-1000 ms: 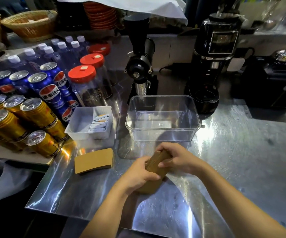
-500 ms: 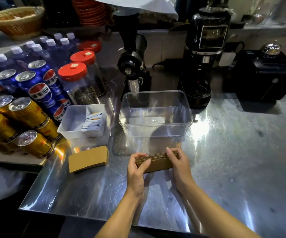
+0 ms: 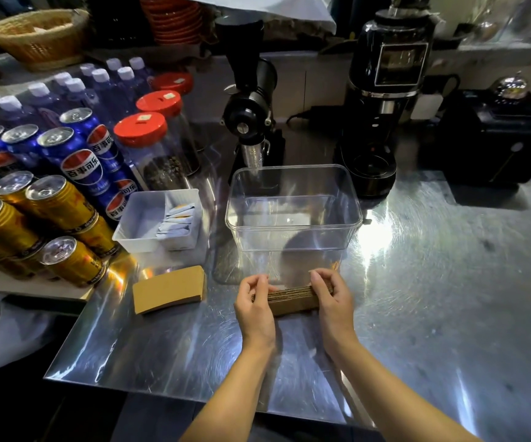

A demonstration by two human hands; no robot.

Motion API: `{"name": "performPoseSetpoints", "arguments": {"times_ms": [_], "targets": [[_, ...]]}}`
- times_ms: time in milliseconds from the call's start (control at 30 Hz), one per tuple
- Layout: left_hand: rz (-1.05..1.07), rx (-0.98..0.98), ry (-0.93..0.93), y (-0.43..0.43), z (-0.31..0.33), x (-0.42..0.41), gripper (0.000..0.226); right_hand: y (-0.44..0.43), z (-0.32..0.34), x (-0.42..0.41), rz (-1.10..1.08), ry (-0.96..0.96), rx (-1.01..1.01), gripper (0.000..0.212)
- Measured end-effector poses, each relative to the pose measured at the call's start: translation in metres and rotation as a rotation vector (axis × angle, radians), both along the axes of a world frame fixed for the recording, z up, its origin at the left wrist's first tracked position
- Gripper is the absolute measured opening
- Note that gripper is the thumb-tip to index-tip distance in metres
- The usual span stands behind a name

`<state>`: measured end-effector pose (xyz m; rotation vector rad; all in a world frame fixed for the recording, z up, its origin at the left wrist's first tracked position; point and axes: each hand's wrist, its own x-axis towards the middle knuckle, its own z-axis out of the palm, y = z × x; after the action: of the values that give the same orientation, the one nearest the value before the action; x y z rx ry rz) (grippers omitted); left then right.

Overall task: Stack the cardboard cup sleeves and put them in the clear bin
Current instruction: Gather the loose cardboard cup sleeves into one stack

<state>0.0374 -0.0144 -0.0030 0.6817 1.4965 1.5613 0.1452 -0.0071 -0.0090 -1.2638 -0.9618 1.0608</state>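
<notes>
Your left hand [image 3: 254,306] and right hand [image 3: 334,301] pinch a stack of sleeves [image 3: 292,299] by its ends, low over the surface [image 3: 433,282]. The clear bin [image 3: 292,215] stands just beyond your grip; another sleeve pile [image 3: 168,288] lies to its left.

Left hand [image 3: 254,303] and right hand [image 3: 334,298] are covering both ends of the sleeve stack [image 3: 291,299]; sleeve count is too fine to tell. Both forearms are running off the bottom edge. Left edge is cutting off the cans [image 3: 2,224]. Top edge is cropping the tall black machine [image 3: 388,90]. Sachets [image 3: 176,220] in the white tray [image 3: 139,224] are showing print too small to read.
</notes>
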Motion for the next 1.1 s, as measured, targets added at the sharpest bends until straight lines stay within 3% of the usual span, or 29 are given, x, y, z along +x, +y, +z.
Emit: {"name": "performPoseSetpoints", "arguments": {"times_ms": [333, 467, 600, 767, 900, 1100], "targets": [[-0.223, -0.006, 0.055, -0.007, -0.004, -0.010, 0.011, -0.006, -0.013, 0.000, -0.013, -0.082, -0.022, 0.023], [-0.432, 0.029, 0.103, -0.020, -0.010, -0.035, 0.045, -0.008, -0.014, 0.001, -0.020, -0.103, -0.026, 0.027], [-0.439, 0.039, 0.226, -0.026, -0.012, -0.053, 0.034, -0.007, -0.012, 0.003, 0.001, -0.128, -0.030, 0.028], [-0.392, -0.015, 0.184, -0.027, -0.003, -0.047, 0.031, -0.008, -0.011, 0.006, 0.036, -0.130, -0.029, 0.026], [-0.379, -0.006, 0.153, -0.026, -0.001, -0.047, 0.025, -0.012, -0.008, 0.019, 0.103, -0.048, 0.030, 0.011], [-0.358, -0.009, 0.148, -0.022, -0.006, -0.049, 0.025, -0.018, -0.012, 0.045, 0.245, -0.244, 0.063, 0.030]]}}
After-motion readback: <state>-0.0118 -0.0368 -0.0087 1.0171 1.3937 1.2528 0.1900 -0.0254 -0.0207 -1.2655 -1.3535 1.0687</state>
